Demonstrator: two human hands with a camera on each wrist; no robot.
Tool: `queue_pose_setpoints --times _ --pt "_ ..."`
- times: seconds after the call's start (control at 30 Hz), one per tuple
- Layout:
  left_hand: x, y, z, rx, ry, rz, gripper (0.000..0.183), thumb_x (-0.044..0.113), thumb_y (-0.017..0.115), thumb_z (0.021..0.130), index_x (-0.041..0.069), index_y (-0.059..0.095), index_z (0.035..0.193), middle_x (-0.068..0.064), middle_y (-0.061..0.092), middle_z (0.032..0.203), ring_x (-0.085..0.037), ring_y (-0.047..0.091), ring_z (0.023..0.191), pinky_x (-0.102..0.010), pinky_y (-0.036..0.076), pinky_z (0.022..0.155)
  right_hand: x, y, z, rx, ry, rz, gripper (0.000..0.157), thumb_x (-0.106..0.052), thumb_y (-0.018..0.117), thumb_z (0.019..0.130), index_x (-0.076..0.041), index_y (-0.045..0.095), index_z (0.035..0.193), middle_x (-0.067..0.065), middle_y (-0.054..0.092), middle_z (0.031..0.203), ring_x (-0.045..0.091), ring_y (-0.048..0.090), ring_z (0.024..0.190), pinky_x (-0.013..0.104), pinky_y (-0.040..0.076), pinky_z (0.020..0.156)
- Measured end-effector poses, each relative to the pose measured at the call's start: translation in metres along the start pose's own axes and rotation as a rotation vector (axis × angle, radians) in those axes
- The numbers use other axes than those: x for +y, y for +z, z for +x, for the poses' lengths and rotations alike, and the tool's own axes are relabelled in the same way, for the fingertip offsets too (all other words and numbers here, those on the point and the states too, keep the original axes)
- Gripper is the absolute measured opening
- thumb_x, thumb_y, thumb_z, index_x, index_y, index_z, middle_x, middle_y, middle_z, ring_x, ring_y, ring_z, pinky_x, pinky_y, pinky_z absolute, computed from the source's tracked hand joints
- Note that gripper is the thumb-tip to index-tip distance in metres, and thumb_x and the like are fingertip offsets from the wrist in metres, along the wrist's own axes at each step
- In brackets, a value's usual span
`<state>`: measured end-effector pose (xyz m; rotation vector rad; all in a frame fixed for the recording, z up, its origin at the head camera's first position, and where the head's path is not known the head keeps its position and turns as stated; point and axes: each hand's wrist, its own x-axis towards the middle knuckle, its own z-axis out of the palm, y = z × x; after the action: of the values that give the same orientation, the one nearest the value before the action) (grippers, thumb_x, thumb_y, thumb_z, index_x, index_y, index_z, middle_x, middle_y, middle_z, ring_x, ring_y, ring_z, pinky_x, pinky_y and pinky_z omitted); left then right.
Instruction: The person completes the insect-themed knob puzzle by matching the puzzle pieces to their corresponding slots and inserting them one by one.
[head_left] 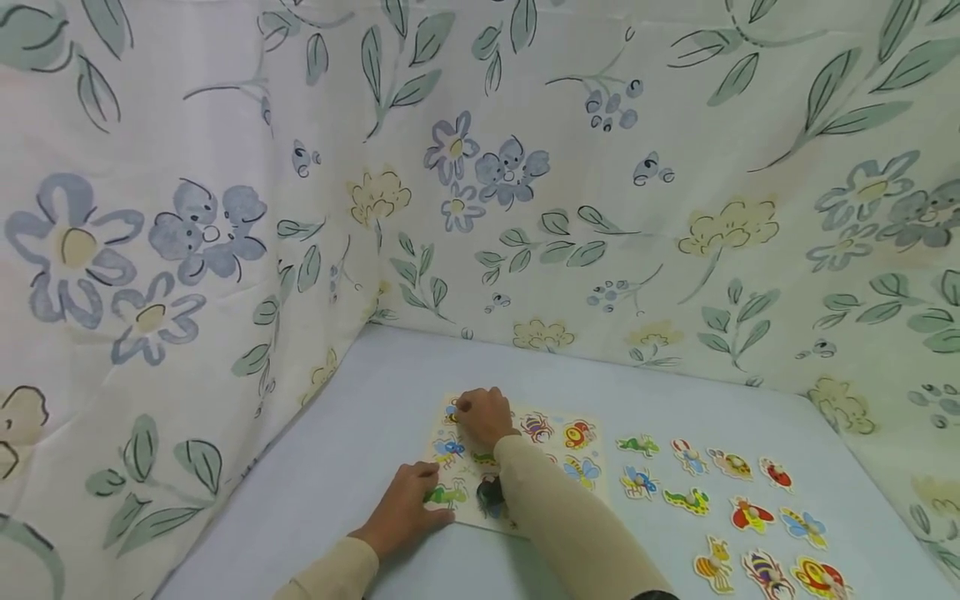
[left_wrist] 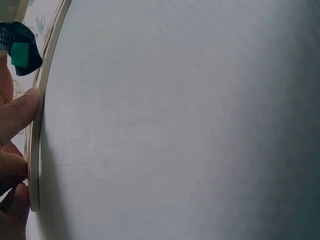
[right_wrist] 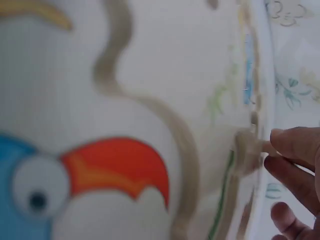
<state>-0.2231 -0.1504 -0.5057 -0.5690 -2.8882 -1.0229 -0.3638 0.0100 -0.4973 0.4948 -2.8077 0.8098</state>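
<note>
A flat cream puzzle board (head_left: 558, 415) with insect pictures lies on the table. My left hand (head_left: 405, 508) holds its near left corner, thumb along the near edge and fingers at the left side; the left wrist view shows fingertips (left_wrist: 31, 100) against the board's edge. My right hand (head_left: 486, 417) reaches over the far left part, beside a bee picture (head_left: 452, 413). In the right wrist view, its thumb and finger pinch a small wooden knob (right_wrist: 268, 148) of a puzzle piece. That piece is mostly hidden behind the fingers in the head view.
Several knobbed insect pieces lie right of the board, among them a green caterpillar (head_left: 686, 501), a ladybird (head_left: 776, 473) and a dragonfly (head_left: 804, 527). A floral curtain (head_left: 570, 167) surrounds the white table (head_left: 375, 392). My right sleeve (head_left: 577, 525) covers part of the board.
</note>
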Motion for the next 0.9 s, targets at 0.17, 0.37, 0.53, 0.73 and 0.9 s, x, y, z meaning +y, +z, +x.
queue_pose_setpoints --times 0.17,0.37,0.53,0.73,0.9 --pt "0.002 0.002 0.002 0.0 0.005 -0.007 0.066 0.03 0.083 0.074 -0.015 0.06 0.117 -0.021 0.054 0.128 -0.036 0.048 0.11 -0.051 0.04 0.098 -0.001 -0.025 -0.008 -0.003 -0.014 0.065 0.017 -0.018 0.07 0.089 -0.011 0.076 0.104 0.002 0.07 0.102 0.025 0.059 0.095 0.042 0.048 0.086" --pt "0.001 0.003 0.004 -0.019 -0.03 -0.015 0.07 0.032 0.082 0.077 -0.015 0.057 0.122 -0.018 0.051 0.133 -0.034 0.046 0.114 -0.049 0.038 0.101 -0.001 -0.069 -0.014 0.058 -0.017 0.208 0.02 -0.013 0.07 0.089 -0.005 0.073 0.107 0.007 0.07 0.107 0.027 0.061 0.106 0.044 0.045 0.095" --pt "0.001 0.002 0.002 -0.013 -0.058 -0.007 0.07 0.032 0.082 0.076 -0.014 0.057 0.123 -0.017 0.05 0.134 -0.032 0.046 0.115 -0.047 0.038 0.101 -0.004 -0.108 -0.024 0.122 0.006 0.247 0.022 -0.02 0.071 0.089 -0.011 0.073 0.109 0.002 0.07 0.109 0.019 0.062 0.081 0.036 0.052 0.073" --pt "0.002 0.0 0.0 -0.019 -0.085 -0.002 0.069 0.031 0.082 0.077 -0.013 0.057 0.124 -0.017 0.05 0.135 -0.032 0.046 0.116 -0.047 0.037 0.103 -0.005 -0.156 -0.048 0.208 -0.044 0.296 0.024 -0.023 0.071 0.088 -0.015 0.073 0.111 -0.002 0.07 0.106 0.019 0.053 0.078 0.035 0.044 0.064" --pt "0.002 0.001 0.001 -0.015 -0.088 0.01 0.069 0.03 0.082 0.077 -0.012 0.057 0.124 -0.017 0.05 0.135 -0.032 0.047 0.116 -0.047 0.038 0.102 -0.004 -0.187 -0.072 0.262 -0.099 0.336 0.026 -0.022 0.072 0.088 -0.015 0.072 0.113 -0.004 0.07 0.107 0.024 0.052 0.086 0.038 0.042 0.067"
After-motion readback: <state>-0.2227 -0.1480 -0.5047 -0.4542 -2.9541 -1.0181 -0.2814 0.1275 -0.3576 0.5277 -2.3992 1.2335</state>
